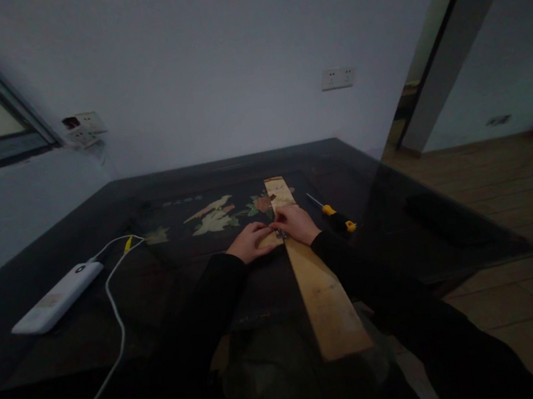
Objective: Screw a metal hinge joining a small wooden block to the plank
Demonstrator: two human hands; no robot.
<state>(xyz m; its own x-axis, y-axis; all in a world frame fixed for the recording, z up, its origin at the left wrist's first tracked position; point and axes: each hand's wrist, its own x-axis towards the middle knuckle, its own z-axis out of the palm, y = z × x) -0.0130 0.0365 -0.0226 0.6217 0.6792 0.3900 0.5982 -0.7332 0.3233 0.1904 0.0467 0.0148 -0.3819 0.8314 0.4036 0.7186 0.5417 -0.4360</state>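
A long pale wooden board (331,304) lies lengthwise on the dark table, its near end jutting past the front edge. Beside its middle, a short piece of wood (269,239) meets it from the left. My left hand (252,242) is closed around this short piece, thumb on the near side. Over the board, my right hand (298,223) is closed in a pinch at the joint, fingertips close to the left ones. Small shiny metal hardware (280,233) shows under the fingers; its exact kind is too small to tell.
A yellow and black screwdriver (333,214) lies right of the board. On the left is a white power bank (59,298) with a white cable (119,317) trailing off the front edge. The table (179,287) has a bird-and-flower picture and stands against a wall with sockets (337,78).
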